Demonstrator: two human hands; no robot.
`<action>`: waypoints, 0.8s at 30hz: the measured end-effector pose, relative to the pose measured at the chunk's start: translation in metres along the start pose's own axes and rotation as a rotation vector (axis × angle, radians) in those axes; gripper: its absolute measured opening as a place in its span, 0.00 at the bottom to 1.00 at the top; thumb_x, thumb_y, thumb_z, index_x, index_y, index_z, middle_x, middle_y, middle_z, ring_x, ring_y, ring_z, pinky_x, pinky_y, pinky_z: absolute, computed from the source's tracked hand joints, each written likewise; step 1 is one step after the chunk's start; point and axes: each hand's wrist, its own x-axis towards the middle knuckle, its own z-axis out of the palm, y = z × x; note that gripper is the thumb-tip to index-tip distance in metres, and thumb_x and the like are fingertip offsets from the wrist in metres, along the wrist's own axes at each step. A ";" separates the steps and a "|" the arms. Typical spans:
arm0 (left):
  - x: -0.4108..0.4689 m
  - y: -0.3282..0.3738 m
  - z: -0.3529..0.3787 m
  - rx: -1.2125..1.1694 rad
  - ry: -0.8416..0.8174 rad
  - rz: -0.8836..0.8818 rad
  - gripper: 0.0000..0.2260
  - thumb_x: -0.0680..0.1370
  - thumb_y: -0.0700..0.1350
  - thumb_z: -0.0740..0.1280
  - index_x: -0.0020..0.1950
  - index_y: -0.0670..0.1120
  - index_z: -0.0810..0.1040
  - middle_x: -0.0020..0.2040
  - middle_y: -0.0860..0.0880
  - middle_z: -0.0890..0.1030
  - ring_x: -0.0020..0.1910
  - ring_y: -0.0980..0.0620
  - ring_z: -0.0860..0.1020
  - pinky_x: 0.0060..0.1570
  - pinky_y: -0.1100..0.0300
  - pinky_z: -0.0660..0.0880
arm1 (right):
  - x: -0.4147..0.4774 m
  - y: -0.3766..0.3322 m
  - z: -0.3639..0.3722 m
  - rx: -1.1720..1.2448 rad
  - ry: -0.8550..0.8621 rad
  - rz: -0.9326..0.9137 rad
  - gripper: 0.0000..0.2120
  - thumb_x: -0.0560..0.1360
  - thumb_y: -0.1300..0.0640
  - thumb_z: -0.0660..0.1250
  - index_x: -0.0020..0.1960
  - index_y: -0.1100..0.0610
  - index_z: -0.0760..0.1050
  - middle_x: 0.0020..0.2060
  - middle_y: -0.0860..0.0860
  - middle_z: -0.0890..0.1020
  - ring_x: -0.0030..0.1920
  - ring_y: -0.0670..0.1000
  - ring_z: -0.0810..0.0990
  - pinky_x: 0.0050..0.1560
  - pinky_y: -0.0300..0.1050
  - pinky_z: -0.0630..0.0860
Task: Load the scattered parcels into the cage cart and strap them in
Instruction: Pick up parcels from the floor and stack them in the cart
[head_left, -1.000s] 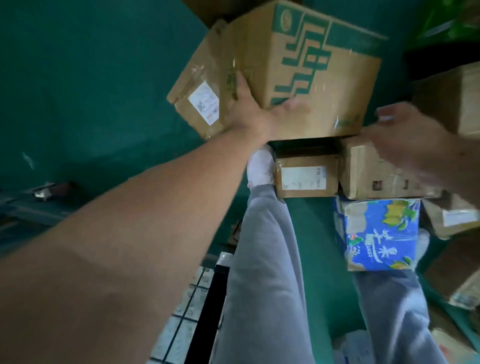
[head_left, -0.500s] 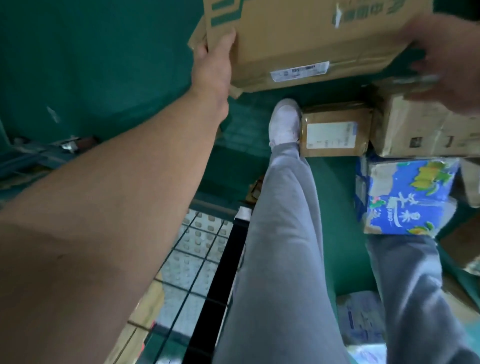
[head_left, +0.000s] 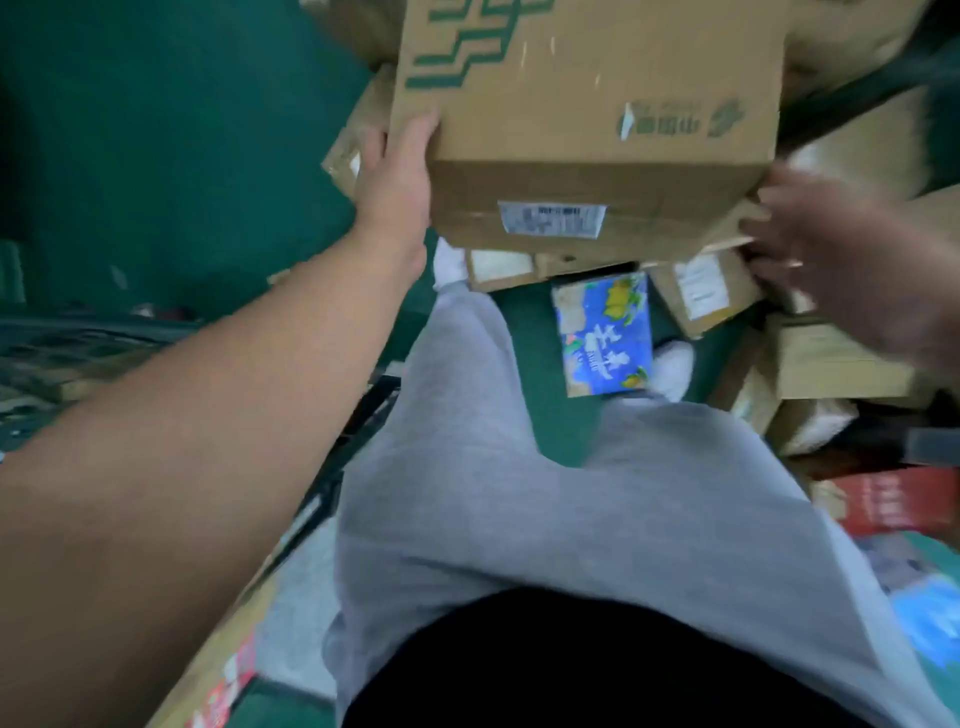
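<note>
1. The large cardboard box (head_left: 587, 119) is held up off the floor between the two hands, its long axis running across the view from the left hand towards the right one
2. Its broad face with the green printed logo is turned up towards the camera. The narrower face carrying the white barcode label (head_left: 551, 218) points back at the person and a little downward
3. The left hand (head_left: 395, 171) lies flat against the box's left end, fingers stretched along the cardboard and thumb reaching the corner of the printed face. It presses on the box and is not curled round anything
4. The right hand (head_left: 841, 260) is at the box's near right corner and is badly smeared by motion. Its fingers seem to spread towards that corner, but I cannot tell whether they touch or grip the box
5. Below the left wrist, a small brown parcel (head_left: 498, 267) lies on the green floor (head_left: 156, 156), just beside a white shoe (head_left: 449, 262)
6. A tilted labelled parcel (head_left: 701, 291) sits just under the right hand's fingers, and a blue printed packet (head_left: 602, 338) lies on the floor between the two hands
7. Stacked brown cartons (head_left: 831, 358) lie beneath the right hand
8. Dark wire mesh, seemingly the cage cart (head_left: 62, 348), sits blurred well outside the left forearm
</note>
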 end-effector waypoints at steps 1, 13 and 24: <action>-0.032 0.002 0.011 -0.002 -0.026 0.002 0.16 0.79 0.54 0.69 0.65 0.53 0.75 0.55 0.57 0.85 0.49 0.60 0.84 0.40 0.63 0.80 | -0.030 0.002 -0.017 -0.026 -0.008 -0.011 0.24 0.75 0.46 0.61 0.71 0.36 0.72 0.66 0.35 0.79 0.68 0.42 0.74 0.65 0.48 0.68; -0.347 -0.076 0.036 -0.147 -0.141 -0.197 0.16 0.81 0.59 0.66 0.67 0.57 0.74 0.62 0.56 0.79 0.59 0.53 0.76 0.55 0.50 0.73 | -0.323 0.025 -0.116 -0.144 0.189 -0.138 0.27 0.71 0.34 0.67 0.69 0.25 0.68 0.70 0.34 0.73 0.69 0.41 0.72 0.76 0.58 0.63; -0.474 -0.221 -0.147 -0.183 0.011 -0.066 0.16 0.80 0.63 0.65 0.61 0.54 0.76 0.60 0.55 0.82 0.60 0.53 0.79 0.70 0.45 0.69 | -0.432 0.125 0.041 -0.228 0.079 -0.211 0.28 0.69 0.36 0.71 0.68 0.27 0.70 0.71 0.38 0.70 0.69 0.43 0.72 0.75 0.57 0.66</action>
